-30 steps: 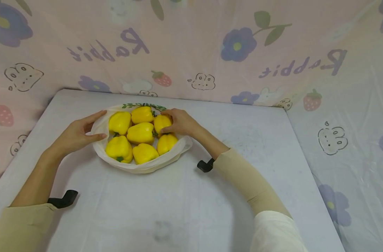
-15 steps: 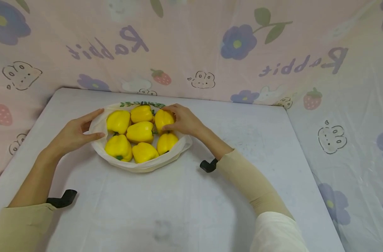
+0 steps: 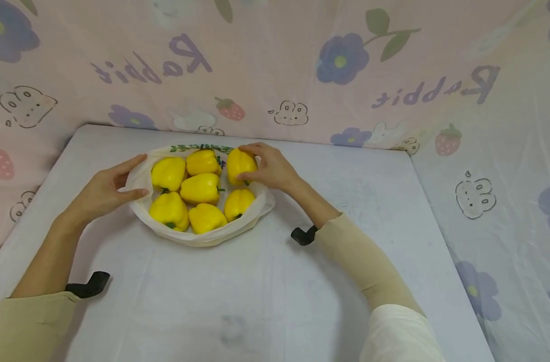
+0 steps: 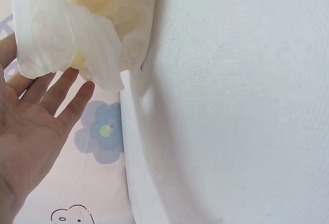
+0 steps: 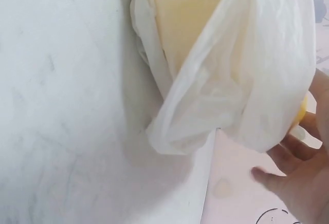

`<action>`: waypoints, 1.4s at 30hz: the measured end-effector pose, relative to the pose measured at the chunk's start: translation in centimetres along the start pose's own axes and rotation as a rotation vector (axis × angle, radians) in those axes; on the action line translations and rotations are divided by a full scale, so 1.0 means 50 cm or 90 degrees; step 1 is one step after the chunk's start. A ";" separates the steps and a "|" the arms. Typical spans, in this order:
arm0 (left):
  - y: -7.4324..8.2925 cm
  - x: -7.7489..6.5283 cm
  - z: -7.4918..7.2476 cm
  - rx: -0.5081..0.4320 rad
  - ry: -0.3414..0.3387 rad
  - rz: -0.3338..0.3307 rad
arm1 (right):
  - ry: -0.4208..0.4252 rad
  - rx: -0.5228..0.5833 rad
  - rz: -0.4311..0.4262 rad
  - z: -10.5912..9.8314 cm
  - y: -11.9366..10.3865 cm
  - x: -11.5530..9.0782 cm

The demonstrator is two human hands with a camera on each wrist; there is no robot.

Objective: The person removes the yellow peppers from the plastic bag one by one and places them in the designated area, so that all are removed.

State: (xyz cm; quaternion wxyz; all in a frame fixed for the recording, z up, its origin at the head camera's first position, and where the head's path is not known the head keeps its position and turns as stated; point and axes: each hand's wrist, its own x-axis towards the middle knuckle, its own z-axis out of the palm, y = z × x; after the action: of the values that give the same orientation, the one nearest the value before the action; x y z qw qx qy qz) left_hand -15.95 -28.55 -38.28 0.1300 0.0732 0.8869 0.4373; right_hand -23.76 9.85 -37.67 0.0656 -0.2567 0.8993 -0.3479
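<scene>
A white plastic bag (image 3: 202, 240) lies opened wide on the table, with several yellow bell peppers (image 3: 200, 188) inside. My right hand (image 3: 272, 168) grips one yellow bell pepper (image 3: 241, 163) at the bag's far right side, fingers over its top and thumb on its near side. That pepper stands a little higher than the others, its green stem pointing down. At the bag's left rim rests my left hand (image 3: 105, 193), fingers and thumb spread apart and fairly straight. In the left wrist view, its fingertips (image 4: 85, 93) touch the outside of the bag (image 4: 95, 39).
The white table (image 3: 257, 296) ends at a back edge beneath a pink curtain (image 3: 266, 60) printed with rabbits and flowers. Black camera mounts (image 3: 91, 285) sit at both wrists, close over the table.
My right hand has raised the right-hand pepper and shifted it slightly up and right, opening a gap beside the middle pepper. The left hand stays at the bag's rim.
</scene>
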 end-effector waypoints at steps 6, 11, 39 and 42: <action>0.001 0.003 -0.001 0.018 0.000 0.005 | 0.018 0.021 -0.013 -0.011 0.000 -0.005; -0.003 0.006 -0.005 0.035 0.004 0.004 | 0.015 0.048 -0.025 -0.028 -0.009 -0.009; -0.013 0.012 -0.003 0.028 -0.001 -0.003 | 0.073 0.178 0.032 -0.139 0.009 -0.091; -0.013 0.012 -0.003 0.025 0.001 -0.001 | 0.076 0.178 0.048 -0.149 0.019 -0.097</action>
State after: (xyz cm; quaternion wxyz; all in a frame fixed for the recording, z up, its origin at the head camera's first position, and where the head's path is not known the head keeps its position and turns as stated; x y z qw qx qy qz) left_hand -16.60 -28.89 -38.80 0.1282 0.0744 0.8955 0.4197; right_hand -22.21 17.32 -33.03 0.0605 -0.1900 0.8533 -0.4818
